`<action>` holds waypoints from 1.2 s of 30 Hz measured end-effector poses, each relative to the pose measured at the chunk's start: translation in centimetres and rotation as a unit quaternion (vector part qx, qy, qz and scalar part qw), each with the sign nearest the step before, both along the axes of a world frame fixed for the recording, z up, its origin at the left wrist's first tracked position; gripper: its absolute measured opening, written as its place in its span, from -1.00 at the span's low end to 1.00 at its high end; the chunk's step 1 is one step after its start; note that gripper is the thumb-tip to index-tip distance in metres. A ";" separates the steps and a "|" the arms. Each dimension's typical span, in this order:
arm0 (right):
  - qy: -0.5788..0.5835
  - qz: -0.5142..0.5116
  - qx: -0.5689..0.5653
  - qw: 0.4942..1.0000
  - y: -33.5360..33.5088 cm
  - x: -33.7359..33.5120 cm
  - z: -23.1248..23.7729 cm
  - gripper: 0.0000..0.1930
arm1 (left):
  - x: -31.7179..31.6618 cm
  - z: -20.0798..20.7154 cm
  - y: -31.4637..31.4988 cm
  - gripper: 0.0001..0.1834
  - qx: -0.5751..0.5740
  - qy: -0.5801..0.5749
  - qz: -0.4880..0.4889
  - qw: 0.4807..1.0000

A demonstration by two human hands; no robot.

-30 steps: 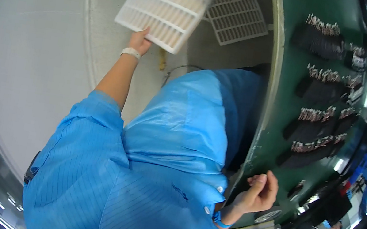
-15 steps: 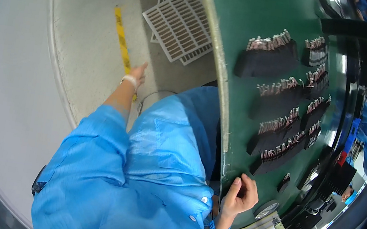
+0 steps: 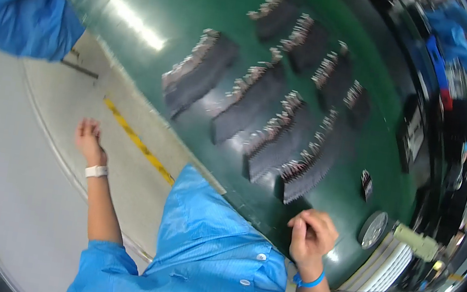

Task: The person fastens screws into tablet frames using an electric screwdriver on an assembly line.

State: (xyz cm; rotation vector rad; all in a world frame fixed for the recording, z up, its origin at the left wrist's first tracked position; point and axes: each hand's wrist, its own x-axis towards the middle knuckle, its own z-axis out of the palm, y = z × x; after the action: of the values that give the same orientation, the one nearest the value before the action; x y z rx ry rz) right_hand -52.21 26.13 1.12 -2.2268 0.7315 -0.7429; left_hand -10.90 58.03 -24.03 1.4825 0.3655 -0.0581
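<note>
My left hand [image 3: 89,139] hangs out to the left over the floor, away from the table, with a white band on its wrist. It holds nothing, and its fingers are loosely bent and apart. At the near edge of the green table [image 3: 126,57] is my right hand [image 3: 313,236], its fingers curled in toward the thumb and nothing showing in them. A blue band circles that wrist. Closest to it lies a row of black parts [image 3: 319,159] with pinkish and silvery wire-like ends. Several similar black rows [image 3: 202,75] fan out across the table, slightly blurred.
A small separate black piece [image 3: 366,185] lies to the right, near a round metallic dish [image 3: 373,230]. Beyond stand a white slotted tray [image 3: 380,274] and a pale green device [image 3: 417,242]. Another person's blue garment [image 3: 31,1] is at the far left. Yellow tape [image 3: 137,141] marks the floor.
The view has swung left, so the table now reaches across the top and another person's garment shows. My left hand is farther left, fingers more bent. My right hand stays curled at the table edge.
</note>
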 end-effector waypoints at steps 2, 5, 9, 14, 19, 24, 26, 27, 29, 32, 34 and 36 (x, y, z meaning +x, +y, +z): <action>0.007 -0.010 -0.102 0.995 -2.6 0.4 0.5 -0.77 | 2.4 9.8 -5.2 -0.68 0.047 -0.136 -0.022 0.989; 0.042 -0.069 -0.118 0.990 -6.1 1.7 1.7 -0.51 | 1.8 20.9 -12.6 -0.64 0.113 -0.293 -0.143 0.939; 0.117 -0.088 -0.142 0.979 -9.8 3.0 1.9 -0.32 | -3.2 28.4 -23.0 -0.44 0.303 -0.462 -0.436 0.710; 0.144 -0.074 -0.149 0.975 -11.9 4.3 1.7 -0.25 | -11.0 29.3 -30.5 -0.09 0.445 -0.537 -0.541 0.469; 0.136 -0.063 -0.165 0.975 -13.3 5.5 2.0 -0.22 | -11.5 26.7 -32.5 -0.07 0.526 -0.495 -0.561 0.404; 0.151 -0.086 -0.173 0.970 -15.3 4.7 0.5 -0.19 | -11.6 26.8 -32.2 -0.11 0.505 -0.500 -0.544 0.447; 0.153 -0.082 -0.153 0.973 -15.9 4.4 -0.7 -0.17 | -11.0 27.1 -31.7 -0.13 0.536 -0.486 -0.498 0.478; 0.151 -0.083 -0.152 0.973 -16.0 4.6 -1.0 -0.17 | -10.4 27.3 -31.3 -0.14 0.567 -0.466 -0.449 0.509; 0.153 -0.061 -0.139 0.977 -15.7 5.3 -1.3 -0.16 | -9.0 26.2 -30.9 -0.16 0.589 -0.427 -0.445 0.523; 0.155 -0.051 -0.140 0.977 -15.8 5.8 -1.6 -0.16 | -7.9 25.0 -32.2 -0.20 0.503 -0.449 -0.508 0.536; 0.157 -0.045 -0.134 0.977 -15.6 6.1 -1.6 -0.16 | -7.7 24.7 -33.7 -0.17 0.473 -0.446 -0.523 0.551; 0.164 -0.048 -0.132 0.976 -15.3 6.5 -1.5 -0.17 | -7.4 24.6 -35.3 -0.15 0.424 -0.433 -0.546 0.578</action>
State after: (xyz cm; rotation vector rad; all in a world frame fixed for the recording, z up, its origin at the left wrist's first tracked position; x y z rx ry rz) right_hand -45.69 10.82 -0.41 -2.6086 0.9517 -0.5487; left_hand -18.35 22.70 0.57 2.2373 -1.6108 -0.1367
